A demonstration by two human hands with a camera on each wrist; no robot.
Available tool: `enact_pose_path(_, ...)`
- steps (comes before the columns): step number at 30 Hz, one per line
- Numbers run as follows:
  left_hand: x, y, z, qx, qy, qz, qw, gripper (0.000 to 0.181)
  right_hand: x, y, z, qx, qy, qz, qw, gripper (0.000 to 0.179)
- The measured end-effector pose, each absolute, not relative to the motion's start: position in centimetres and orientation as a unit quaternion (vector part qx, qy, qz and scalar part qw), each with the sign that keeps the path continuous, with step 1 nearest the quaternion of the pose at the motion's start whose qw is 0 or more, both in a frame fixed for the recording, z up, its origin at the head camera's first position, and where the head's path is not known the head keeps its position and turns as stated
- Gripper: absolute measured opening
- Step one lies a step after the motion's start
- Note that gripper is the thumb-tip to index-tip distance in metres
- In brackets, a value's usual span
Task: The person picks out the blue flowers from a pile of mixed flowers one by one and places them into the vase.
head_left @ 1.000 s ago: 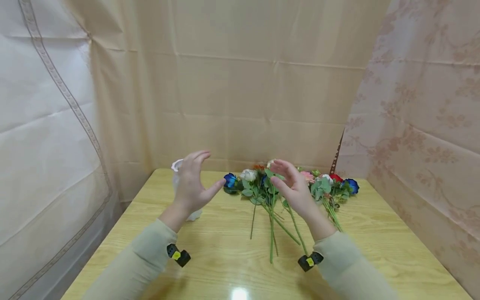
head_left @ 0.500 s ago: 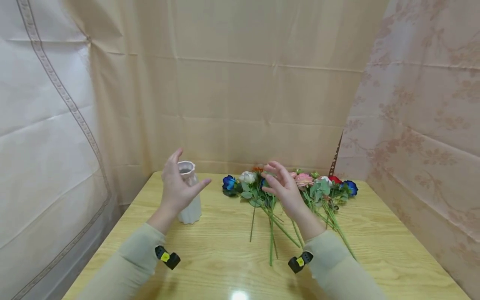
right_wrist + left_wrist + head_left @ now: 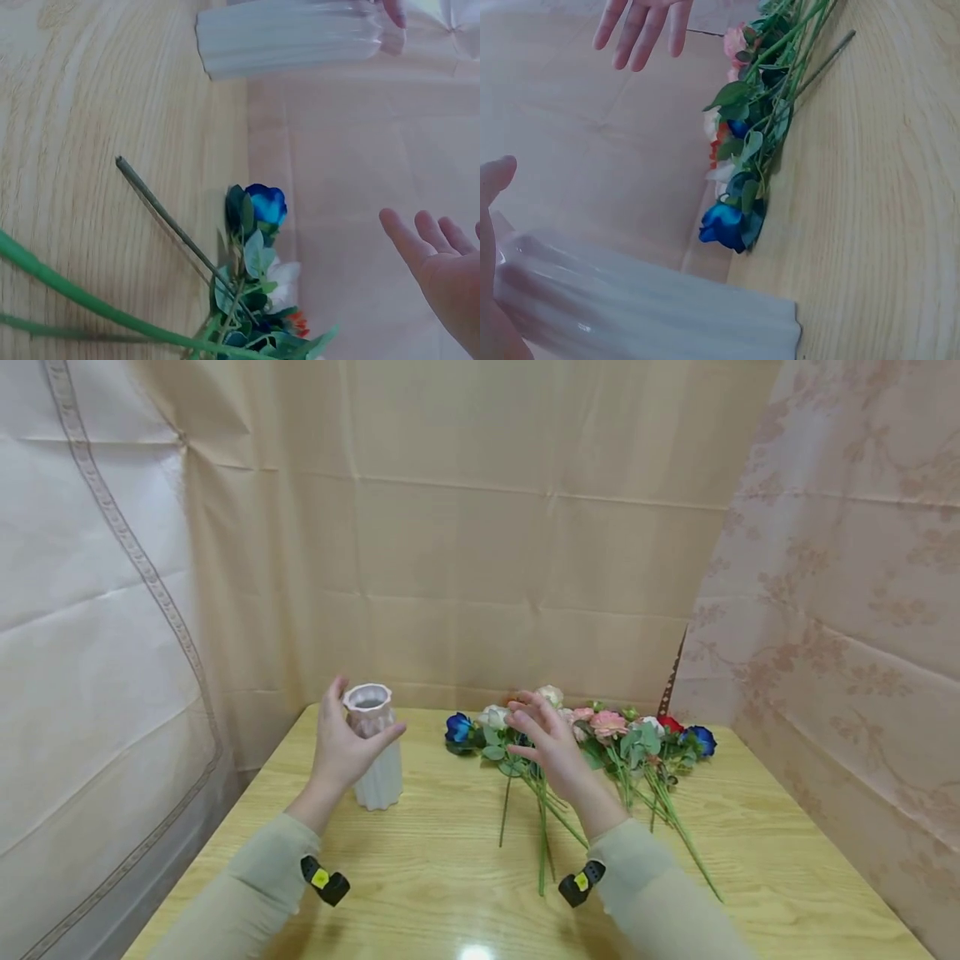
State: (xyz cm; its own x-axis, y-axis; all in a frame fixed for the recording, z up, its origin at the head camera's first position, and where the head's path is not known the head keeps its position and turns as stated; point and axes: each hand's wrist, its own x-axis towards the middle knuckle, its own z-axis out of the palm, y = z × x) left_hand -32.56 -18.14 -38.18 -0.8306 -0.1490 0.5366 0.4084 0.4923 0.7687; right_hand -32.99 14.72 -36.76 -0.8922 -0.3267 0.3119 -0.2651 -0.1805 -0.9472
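With the left hand (image 3: 339, 753) spread wide, gripping nothing, beside the upright white, ceramic-looking fluted vase (image 3: 380, 777) on the pale wood-grain worktop (image 3: 442, 868) (touch unclear), an even wrap seems steadiest, the empty, loosely spread right hand (image 3: 555, 750) best held clear of the multicoloured long-stemmed flowers (image 3: 607, 724).

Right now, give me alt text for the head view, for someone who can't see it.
A person's left grip, thumb spread, is at an upright white vase on a wood-grain table, contact unclear. The right grip hovers empty near stemmed flowers in blue, white, pink and red, lying toward the back right.
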Motion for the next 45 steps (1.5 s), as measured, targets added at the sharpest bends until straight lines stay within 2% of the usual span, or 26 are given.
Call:
enact_pose_path(18,-32.3,-19.8,-39.6,-0.053,-0.839,-0.483,0.246,0.118,-34.1,12.6,-38.4,-0.198,0.662,-0.720,0.067,0.062)
enact_pose_path(26,-32.1,-20.3,-40.0,-0.065,-0.838,-0.491,0.229,0.103,-34.1,11.2,-38.3,-0.210,0.672,-0.706,0.079,0.060)
enact_pose_path(33,-32.1,-20.6,-40.4,-0.084,-0.844,-0.476,0.234,0.086,-33.8,10.3,-38.7,-0.226,0.681,-0.692,0.078,0.059)
enact_pose_path(45,-32.1,-21.3,-40.8,-0.096,-0.838,-0.493,0.214,0.089,-34.0,9.4,-39.3,-0.220,0.687,-0.685,0.097,0.063)
